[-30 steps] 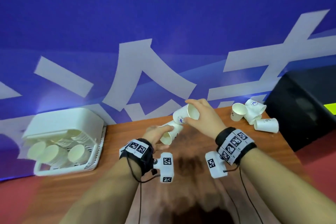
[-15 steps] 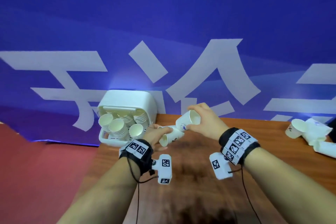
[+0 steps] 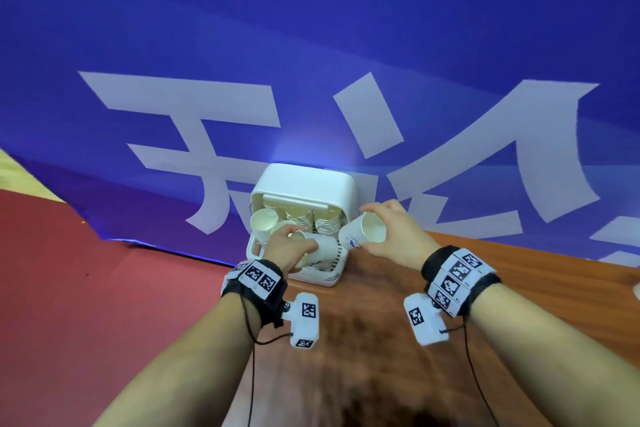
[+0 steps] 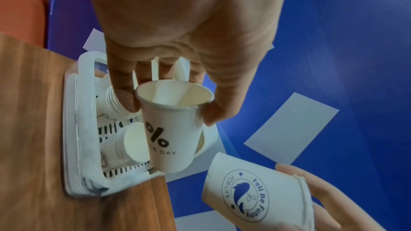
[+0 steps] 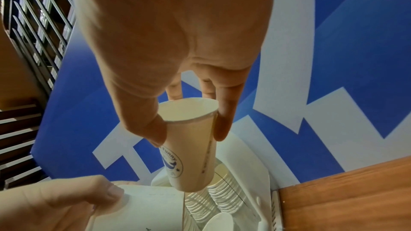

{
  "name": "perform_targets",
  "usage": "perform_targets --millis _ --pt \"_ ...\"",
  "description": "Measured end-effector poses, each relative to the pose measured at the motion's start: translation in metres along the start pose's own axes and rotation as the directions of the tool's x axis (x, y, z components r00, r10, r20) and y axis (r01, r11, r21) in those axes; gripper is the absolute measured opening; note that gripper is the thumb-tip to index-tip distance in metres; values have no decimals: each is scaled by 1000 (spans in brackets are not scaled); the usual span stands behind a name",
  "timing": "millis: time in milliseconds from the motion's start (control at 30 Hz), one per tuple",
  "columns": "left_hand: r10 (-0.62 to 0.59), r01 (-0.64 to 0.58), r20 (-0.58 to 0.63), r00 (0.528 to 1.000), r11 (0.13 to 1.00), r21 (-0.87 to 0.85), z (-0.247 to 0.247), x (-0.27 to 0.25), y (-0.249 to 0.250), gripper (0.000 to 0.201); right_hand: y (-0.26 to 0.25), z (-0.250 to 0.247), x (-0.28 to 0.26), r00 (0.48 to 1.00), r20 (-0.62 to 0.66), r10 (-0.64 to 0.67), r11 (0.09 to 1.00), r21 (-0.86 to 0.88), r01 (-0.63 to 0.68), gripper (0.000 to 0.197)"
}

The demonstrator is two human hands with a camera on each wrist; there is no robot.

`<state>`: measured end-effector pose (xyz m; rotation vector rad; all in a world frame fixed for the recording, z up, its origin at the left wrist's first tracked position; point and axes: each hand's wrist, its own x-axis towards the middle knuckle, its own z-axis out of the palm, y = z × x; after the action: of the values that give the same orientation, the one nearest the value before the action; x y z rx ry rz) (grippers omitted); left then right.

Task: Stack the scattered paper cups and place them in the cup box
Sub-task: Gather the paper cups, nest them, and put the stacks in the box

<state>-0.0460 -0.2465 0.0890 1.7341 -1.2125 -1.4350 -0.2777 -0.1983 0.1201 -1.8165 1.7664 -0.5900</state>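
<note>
The white cup box (image 3: 304, 184) stands open at the table's far left corner, holding stacks of paper cups (image 3: 327, 222). My left hand (image 3: 294, 246) grips a white cup with a black "%" print (image 4: 171, 138) by its rim, over the box's front tray (image 4: 73, 129). My right hand (image 3: 372, 227) pinches a white cup with a blue whale logo (image 3: 362, 234) near its rim. This cup hangs tilted just right of the box, above a stack (image 5: 224, 196). The two held cups are apart.
The wooden table (image 3: 381, 340) ends just left of the box, with red floor (image 3: 104, 288) beyond. A blue banner with white characters (image 3: 311, 62) stands right behind the box. A black railing (image 5: 33, 24) shows in the right wrist view.
Both hands have carried their cups leftward to the cup box, and the head view has swung left with them. The scattered cups at the right have left the view.
</note>
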Motion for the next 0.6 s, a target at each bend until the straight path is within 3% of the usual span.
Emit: perform_targets --millis 133,300,600 --pt "101 -102 16 995 970 219 -7 21 -2 47 3 10 17 1000 -6 18 999 -30 -18 70" --pt "251 -247 73 965 789 562 0 44 -6 73 19 16 32 998 0 62 998 -24 -62 70" --pt "302 -330 159 940 688 647 25 73 -18 74 44 22 47 995 19 95 995 21 -96 71"
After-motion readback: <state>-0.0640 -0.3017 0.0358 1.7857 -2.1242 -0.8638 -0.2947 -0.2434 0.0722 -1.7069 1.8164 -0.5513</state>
